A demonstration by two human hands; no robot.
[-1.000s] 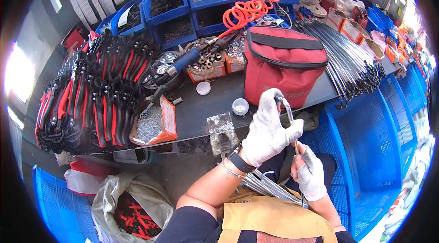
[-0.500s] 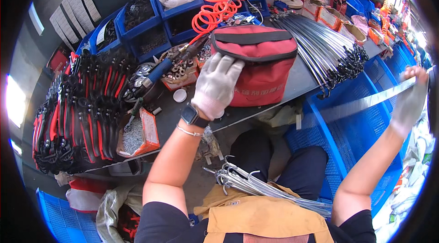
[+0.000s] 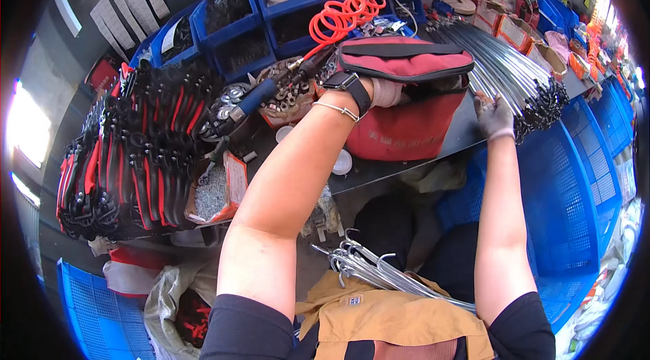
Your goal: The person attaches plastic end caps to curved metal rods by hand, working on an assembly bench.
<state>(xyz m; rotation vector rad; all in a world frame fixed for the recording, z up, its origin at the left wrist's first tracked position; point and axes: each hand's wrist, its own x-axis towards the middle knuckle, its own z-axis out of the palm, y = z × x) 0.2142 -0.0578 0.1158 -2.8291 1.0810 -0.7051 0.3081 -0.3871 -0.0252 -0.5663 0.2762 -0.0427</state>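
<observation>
A red zippered bag (image 3: 403, 131) with a black strap across its lid stands on the bench. Its lid is lifted, and my left hand (image 3: 387, 92) in a pale glove reaches into the opening. The fingers are hidden inside, so what they hold does not show. To the bag's right, my gloved right hand (image 3: 495, 117) is beside the thin metal rods (image 3: 494, 62) with black ends, its fingers somewhat apart and nothing visible in them. Across my lap lie several hooked metal rods (image 3: 389, 272).
Black-and-red handled levers (image 3: 128, 157) are piled on the left. A box of small screws (image 3: 213, 191), a blue-handled air tool (image 3: 254, 99) and a white round cap (image 3: 343, 162) are on the bench. Blue bins (image 3: 237, 55) stand behind; blue crates (image 3: 562, 197) sit at right.
My left hand has gone from the bag's front edge into its opening. My right hand has swung inward from the far right, and the long pale strip it held no longer shows.
</observation>
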